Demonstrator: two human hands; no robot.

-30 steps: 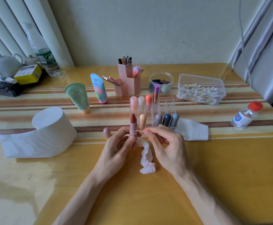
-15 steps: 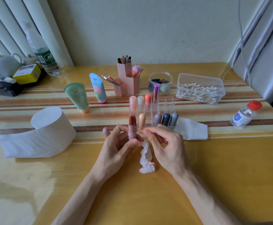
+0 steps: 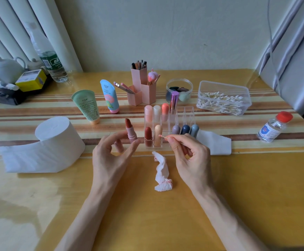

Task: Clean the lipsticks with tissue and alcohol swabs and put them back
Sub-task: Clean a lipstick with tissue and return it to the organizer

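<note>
My left hand (image 3: pixel 111 154) pinches the pink base of an uncapped brick-red lipstick (image 3: pixel 130 131), held upright just left of the clear acrylic organizer (image 3: pixel 183 116). My right hand (image 3: pixel 189 156) pinches a cotton swab (image 3: pixel 164 136) whose pink-stained tip points left, in front of the organizer's front row. Several capped lipsticks stand in the organizer, among them a dark red one (image 3: pixel 148 134) and a beige one (image 3: pixel 158 134). A crumpled, stained tissue (image 3: pixel 162 174) lies on the table between my hands.
A toilet-paper roll (image 3: pixel 55 140) sits at the left with its tail unrolled. A swab box (image 3: pixel 223 98), an alcohol bottle (image 3: pixel 274 127), a flat tissue (image 3: pixel 214 144), two cream tubes (image 3: pixel 87 105), a pink brush holder (image 3: pixel 142 87) and a jar (image 3: pixel 179 87) stand around.
My hands have parted: the left carried the lipstick leftward, away from the swab, and the right drew the swab off to the right. The swab tip no longer touches the lipstick.
</note>
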